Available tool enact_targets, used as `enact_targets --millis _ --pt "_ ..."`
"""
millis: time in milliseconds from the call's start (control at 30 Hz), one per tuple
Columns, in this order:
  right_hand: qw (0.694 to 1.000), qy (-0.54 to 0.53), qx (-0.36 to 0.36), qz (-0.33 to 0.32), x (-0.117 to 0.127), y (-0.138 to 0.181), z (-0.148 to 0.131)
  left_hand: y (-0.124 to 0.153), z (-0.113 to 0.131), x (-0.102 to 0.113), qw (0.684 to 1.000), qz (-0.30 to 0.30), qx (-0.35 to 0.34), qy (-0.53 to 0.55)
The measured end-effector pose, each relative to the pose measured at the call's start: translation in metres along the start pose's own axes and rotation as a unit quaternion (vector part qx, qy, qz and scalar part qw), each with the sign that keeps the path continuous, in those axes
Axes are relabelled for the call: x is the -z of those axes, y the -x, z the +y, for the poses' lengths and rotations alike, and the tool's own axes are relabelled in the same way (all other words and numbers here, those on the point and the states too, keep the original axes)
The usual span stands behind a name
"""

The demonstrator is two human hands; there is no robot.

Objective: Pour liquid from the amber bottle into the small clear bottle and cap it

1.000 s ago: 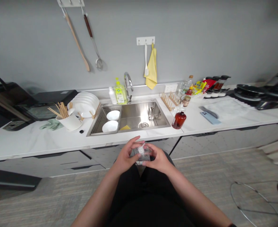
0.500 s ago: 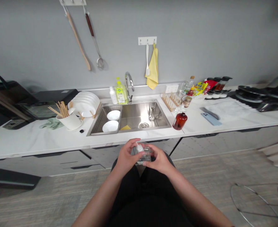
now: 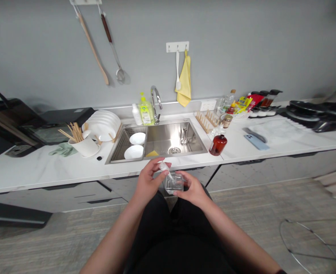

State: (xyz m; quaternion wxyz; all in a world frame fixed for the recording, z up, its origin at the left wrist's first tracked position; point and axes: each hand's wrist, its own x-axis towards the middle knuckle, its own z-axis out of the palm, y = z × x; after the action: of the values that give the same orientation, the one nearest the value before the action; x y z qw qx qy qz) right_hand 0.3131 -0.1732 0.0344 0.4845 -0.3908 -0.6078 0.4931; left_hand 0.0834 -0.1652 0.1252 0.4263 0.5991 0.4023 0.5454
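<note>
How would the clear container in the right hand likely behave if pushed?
The clear container is probably stiff: its edges look straight in the right hand. Its flat sides suggest sliding rather than rolling, and its glossy surface may be slippery.

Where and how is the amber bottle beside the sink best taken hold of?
Probably around the broad, rounded body of the amber bottle, below its narrower neck, coming from the front: it stands upright near the front edge of the counter, while a jar sits behind it.
</note>
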Motion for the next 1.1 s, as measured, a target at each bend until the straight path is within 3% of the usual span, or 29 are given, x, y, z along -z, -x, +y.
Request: enact_targets --millis 333,800,933,1100 --pt "1.000 0.005 -0.007 -0.011 0.002 0.001 0.006 0.002 -0.008 -0.003 0.998 0.012 0.031 0.062" --pt "1.000 0.008 0.008 0.002 0.005 -0.007 0.005 -0.002 -0.018 -0.002 0.992 -0.042 0.042 0.110" --pt "1.000 0.006 -0.002 0.000 0.002 -0.009 0.008 -0.002 -0.021 -0.001 0.994 -0.008 0.045 0.103" --pt "1.000 0.011 0.001 0.001 -0.001 -0.011 0.011 -0.001 -0.023 0.000 0.996 -0.013 0.046 0.077"
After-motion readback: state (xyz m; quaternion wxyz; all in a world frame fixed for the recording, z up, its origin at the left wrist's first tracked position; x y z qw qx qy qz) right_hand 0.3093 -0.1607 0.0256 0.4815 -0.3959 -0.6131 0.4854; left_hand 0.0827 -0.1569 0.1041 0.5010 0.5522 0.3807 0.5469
